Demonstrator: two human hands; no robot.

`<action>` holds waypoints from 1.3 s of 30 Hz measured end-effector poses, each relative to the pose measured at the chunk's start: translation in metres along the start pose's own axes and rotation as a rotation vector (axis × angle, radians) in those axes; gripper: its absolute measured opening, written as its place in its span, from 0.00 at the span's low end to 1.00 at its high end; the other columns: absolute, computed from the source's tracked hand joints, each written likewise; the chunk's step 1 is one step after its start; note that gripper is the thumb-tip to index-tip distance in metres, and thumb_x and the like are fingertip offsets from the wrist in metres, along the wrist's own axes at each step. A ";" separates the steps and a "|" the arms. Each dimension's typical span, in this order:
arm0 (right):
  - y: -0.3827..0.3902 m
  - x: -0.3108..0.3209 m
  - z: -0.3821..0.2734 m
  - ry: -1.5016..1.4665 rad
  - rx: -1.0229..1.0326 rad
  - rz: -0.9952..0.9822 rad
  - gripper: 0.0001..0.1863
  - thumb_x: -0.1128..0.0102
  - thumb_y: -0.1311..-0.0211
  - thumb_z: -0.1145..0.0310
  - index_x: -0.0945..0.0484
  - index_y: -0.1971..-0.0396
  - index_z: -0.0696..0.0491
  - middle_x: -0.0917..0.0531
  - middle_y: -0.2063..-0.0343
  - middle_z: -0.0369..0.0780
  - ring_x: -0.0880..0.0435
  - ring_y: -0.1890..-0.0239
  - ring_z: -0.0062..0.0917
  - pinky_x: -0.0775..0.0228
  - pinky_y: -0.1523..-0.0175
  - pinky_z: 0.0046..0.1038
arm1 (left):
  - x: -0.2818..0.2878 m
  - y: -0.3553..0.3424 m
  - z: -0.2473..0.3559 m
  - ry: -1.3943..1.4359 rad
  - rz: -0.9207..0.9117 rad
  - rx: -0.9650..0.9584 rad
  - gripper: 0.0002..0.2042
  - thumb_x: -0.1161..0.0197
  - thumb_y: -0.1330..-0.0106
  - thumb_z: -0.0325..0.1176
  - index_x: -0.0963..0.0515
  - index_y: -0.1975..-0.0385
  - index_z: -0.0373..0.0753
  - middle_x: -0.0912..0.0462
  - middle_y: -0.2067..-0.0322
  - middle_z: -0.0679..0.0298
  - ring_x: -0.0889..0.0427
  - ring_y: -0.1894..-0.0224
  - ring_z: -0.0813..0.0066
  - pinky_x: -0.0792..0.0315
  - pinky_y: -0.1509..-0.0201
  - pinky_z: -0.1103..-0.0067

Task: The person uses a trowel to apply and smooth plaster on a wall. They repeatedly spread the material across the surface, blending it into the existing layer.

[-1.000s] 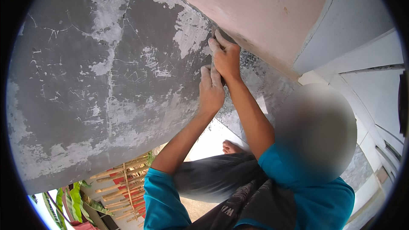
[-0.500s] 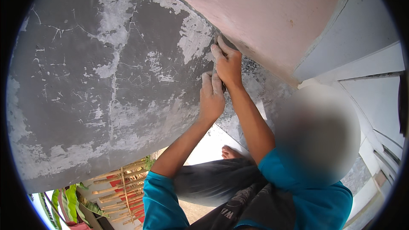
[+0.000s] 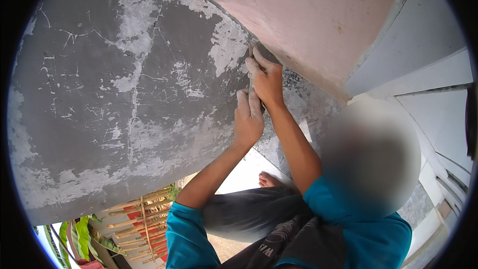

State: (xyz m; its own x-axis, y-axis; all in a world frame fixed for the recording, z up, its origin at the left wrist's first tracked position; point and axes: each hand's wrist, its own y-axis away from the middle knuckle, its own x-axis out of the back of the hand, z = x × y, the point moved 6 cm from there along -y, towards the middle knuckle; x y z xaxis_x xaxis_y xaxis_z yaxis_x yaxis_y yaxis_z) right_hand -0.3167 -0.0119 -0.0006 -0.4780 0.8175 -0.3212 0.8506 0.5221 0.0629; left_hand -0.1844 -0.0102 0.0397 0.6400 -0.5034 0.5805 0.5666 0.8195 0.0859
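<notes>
My right hand [image 3: 266, 77] is pressed near the curved edge of a dark grey wall panel [image 3: 94, 134], fingers closed and dusted with pale powder. Just below it, my left hand [image 3: 249, 119] is also closed, its fingers pointing up. Between and beneath the fingers of both hands runs a thin grey strip [image 3: 251, 82], lying against the panel. Most of it is covered by the fingers, so its kind does not show. Patches of whitish filler and fine pale cracks mark the panel.
A pink wall surface [image 3: 308, 15] adjoins the panel's upper edge. Rough mottled concrete [image 3: 318, 99] shows right of my hands. Below are my bent leg in dark trousers [image 3: 244, 211], a bare foot [image 3: 269, 179] and a wooden slat rack [image 3: 144, 226] beside green leaves [image 3: 82, 239]. A blurred patch covers the right.
My left hand has slid slightly down the strip, away from my right hand. The right hand stays nearly in place. The view has shifted very little.
</notes>
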 end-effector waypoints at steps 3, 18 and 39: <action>0.002 0.000 0.004 -0.060 -0.116 -0.017 0.27 0.34 0.24 0.66 0.20 0.31 0.63 0.08 0.47 0.57 0.09 0.46 0.28 0.22 0.41 0.30 | -0.001 0.000 0.006 -0.101 -0.038 -0.068 0.20 0.58 0.08 0.46 0.29 0.45 0.32 0.16 0.63 0.53 0.16 0.61 0.66 0.22 0.54 0.64; 0.001 0.001 -0.011 -0.117 -0.083 -0.039 0.26 0.32 0.25 0.69 0.19 0.31 0.62 0.11 0.38 0.51 0.13 0.36 0.26 0.26 0.30 0.26 | -0.002 0.002 0.008 -0.054 -0.066 0.067 0.22 0.59 0.08 0.49 0.29 0.44 0.32 0.17 0.62 0.56 0.18 0.61 0.69 0.22 0.54 0.66; 0.001 -0.005 -0.003 -0.048 -0.055 -0.064 0.27 0.32 0.25 0.67 0.19 0.32 0.65 0.08 0.44 0.56 0.09 0.45 0.28 0.21 0.38 0.29 | 0.001 0.004 0.006 -0.047 -0.030 0.068 0.19 0.57 0.08 0.46 0.28 0.45 0.33 0.18 0.61 0.56 0.17 0.58 0.71 0.22 0.53 0.69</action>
State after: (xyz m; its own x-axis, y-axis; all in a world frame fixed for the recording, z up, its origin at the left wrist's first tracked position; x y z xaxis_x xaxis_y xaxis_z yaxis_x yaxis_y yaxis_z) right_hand -0.3144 -0.0147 0.0044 -0.5187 0.7704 -0.3707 0.8048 0.5863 0.0925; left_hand -0.1850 -0.0057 0.0454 0.5972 -0.5159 0.6141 0.5479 0.8216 0.1574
